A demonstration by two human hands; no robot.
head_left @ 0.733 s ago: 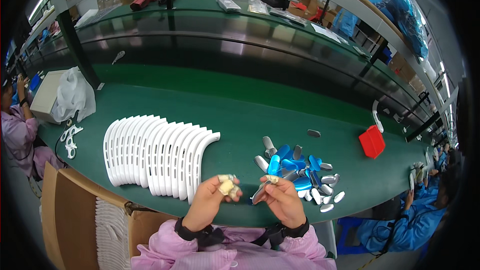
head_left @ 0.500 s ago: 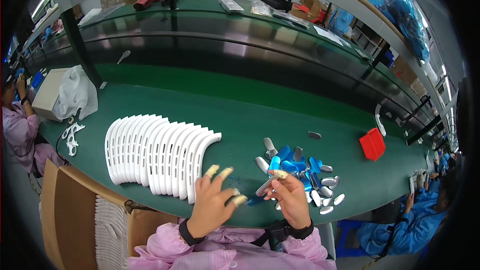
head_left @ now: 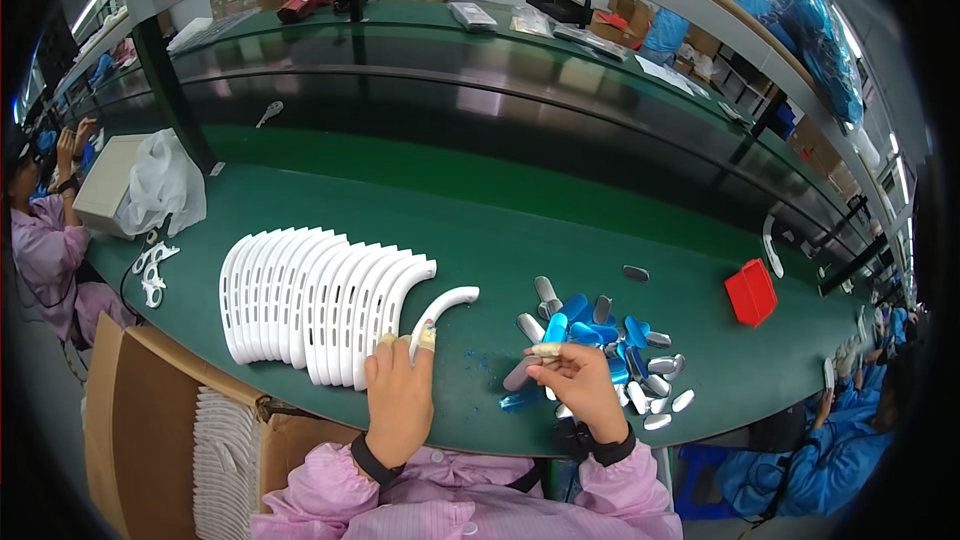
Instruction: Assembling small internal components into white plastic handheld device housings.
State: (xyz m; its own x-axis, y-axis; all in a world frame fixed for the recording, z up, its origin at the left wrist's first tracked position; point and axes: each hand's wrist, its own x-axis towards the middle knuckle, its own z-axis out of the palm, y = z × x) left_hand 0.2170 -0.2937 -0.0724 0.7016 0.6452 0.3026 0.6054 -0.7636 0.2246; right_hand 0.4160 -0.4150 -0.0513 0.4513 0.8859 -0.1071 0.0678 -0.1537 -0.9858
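Note:
My left hand (head_left: 400, 395) has its fingertips closed on the lower end of a curved white plastic strip (head_left: 445, 300). That strip lies apart from a row of matching white strips (head_left: 320, 305), just right of its end. My right hand (head_left: 585, 385) pinches a small oval silvery plate (head_left: 518, 374) between thumb and fingers, above the table near its front edge. Pale finger covers sit on several fingertips. A blue film piece (head_left: 520, 400) lies below the held plate. Beside my right hand spreads a pile of oval plates (head_left: 640, 360), some silver, some blue.
A red bin (head_left: 751, 292) stands at the right on the green table (head_left: 560, 250). At the left are a white plastic bag (head_left: 165, 180) and white bracket-like parts (head_left: 152, 270). A cardboard box (head_left: 150, 420) with more white strips is at the lower left. Co-workers sit on both sides.
My left hand has come down onto a white strip, which now lies separated to the right of the row. My right hand still holds the oval plate, nearly in place. The view shifted slightly.

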